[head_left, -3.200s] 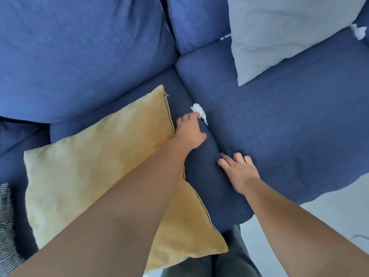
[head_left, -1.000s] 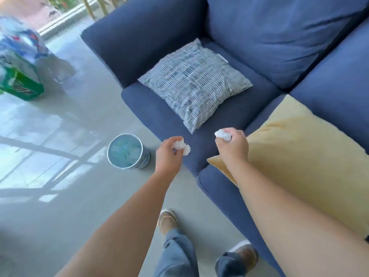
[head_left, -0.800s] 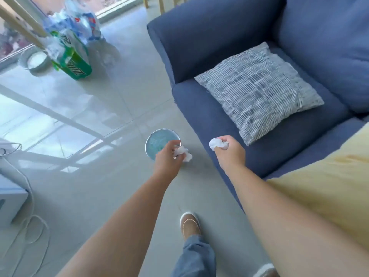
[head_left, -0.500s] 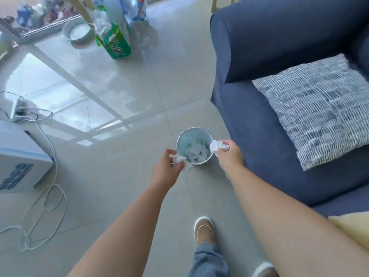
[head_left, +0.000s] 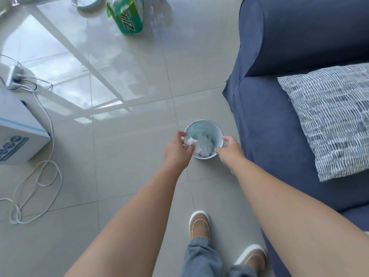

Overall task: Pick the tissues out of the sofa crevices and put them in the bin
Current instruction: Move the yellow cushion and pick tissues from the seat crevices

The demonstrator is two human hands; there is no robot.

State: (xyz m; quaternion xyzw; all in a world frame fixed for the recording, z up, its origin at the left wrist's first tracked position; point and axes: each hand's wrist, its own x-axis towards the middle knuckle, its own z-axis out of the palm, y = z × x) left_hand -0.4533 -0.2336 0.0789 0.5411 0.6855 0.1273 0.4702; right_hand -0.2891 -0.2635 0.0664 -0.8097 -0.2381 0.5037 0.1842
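A small round metal bin (head_left: 219, 130) stood on the tiled floor (head_left: 129, 108) just beside the front of the blue sofa (head_left: 279, 96), and its inside held a loose heap of crumpled white tissues (head_left: 205, 145) that covered most of the bottom. The left hand (head_left: 177, 150) hung over the bin's near-left rim with its fingers pinched around one more crumpled tissue (head_left: 189, 141), which sat over the opening of the bin and was not yet among the heap. The right hand (head_left: 229, 149) was at the near-right rim with its fingers loosely spread and nothing visible in them; whether it touched the rim I could not tell. A grey patterned cushion (head_left: 331, 120) lay on the sofa seat, well apart from the bin. Farther off on the floor sat a green and white plastic pack (head_left: 129, 19), a white box-shaped appliance (head_left: 18, 128) with a white cable (head_left: 48, 172) looping beside it, and, nearest the camera, the person's two slip-on shoes (head_left: 199, 224) below blue trouser legs.
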